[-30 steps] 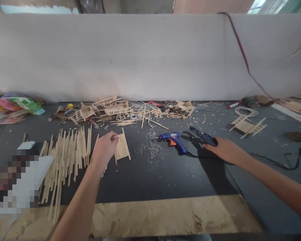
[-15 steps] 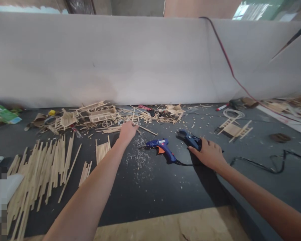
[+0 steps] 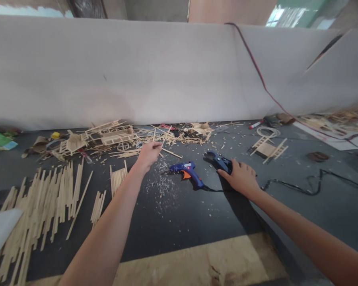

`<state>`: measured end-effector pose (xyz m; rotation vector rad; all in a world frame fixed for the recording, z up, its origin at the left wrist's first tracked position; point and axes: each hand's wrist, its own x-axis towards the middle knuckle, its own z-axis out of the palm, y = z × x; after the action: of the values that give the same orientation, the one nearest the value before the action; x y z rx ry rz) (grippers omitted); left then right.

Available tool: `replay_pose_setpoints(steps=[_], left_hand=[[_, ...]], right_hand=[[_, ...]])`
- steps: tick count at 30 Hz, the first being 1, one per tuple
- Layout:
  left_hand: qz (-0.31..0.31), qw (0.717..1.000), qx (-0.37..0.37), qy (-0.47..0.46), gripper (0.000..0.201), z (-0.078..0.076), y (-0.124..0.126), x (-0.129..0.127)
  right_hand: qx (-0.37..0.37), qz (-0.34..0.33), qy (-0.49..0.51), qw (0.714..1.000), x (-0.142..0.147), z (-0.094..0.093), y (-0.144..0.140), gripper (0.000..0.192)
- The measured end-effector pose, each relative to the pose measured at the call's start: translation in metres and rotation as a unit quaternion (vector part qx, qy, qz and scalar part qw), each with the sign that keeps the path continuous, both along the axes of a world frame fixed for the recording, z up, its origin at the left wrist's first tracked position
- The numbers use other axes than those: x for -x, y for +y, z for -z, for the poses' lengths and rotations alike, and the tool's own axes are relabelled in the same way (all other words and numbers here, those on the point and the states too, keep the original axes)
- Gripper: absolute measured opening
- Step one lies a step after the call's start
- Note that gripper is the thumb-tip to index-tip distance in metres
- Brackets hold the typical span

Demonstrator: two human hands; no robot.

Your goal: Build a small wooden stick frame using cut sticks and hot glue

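Two bare hands are at work well apart over a dark tabletop. The left hand reaches out to the near edge of a litter of thin wooden sticks, thumb and fingertips drawn close together as fits something so slender; whether a stick is pinched there or only touched, I cannot tell. The right hand is wrapped over the handles of the cutting pliers, thumb on the near side, so the tool's head points away from the palm and its jaws, which look parted, stay clear of the fingers.

Between the hands lies a blue hot glue gun, its red light on. It rests on its side with the nozzle turned left, toward a patch of glue strings; its cord leaves the grip to the right, which probably keeps the wire out of the working spot.

A slatted panel lies beside the left forearm, with short sticks just nearer the wearer. Long sticks spread farther left, side by side, likely for easy picking. Small wooden models crowd the back, seemingly pushed aside to leave room in front.
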<state>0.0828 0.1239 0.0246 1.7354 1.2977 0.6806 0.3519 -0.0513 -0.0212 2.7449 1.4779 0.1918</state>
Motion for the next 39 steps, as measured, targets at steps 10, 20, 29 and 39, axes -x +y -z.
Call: replay_pose_setpoints(steps=[10, 20, 29, 39], left_hand=[[0.133, 0.941, 0.169, -0.261, 0.014, -0.029, -0.110, 0.047], [0.121, 0.992, 0.029, -0.029, 0.015, -0.038, -0.172, 0.090], [0.092, 0.986, 0.082, -0.114, 0.011, -0.024, -0.183, 0.093], [0.021, 0.911, 0.164, -0.378, 0.024, -0.010, -0.193, 0.073]], right_hand=[[-0.021, -0.033, 0.155, 0.987, 0.026, -0.059, -0.018, 0.057], [-0.046, -0.126, 0.537, 0.833, 0.123, -0.115, -0.063, 0.032], [0.006, -0.142, 0.571, 0.808, 0.163, -0.084, -0.077, 0.018], [-0.024, -0.179, 0.495, 0.850, 0.171, -0.089, -0.075, 0.021]])
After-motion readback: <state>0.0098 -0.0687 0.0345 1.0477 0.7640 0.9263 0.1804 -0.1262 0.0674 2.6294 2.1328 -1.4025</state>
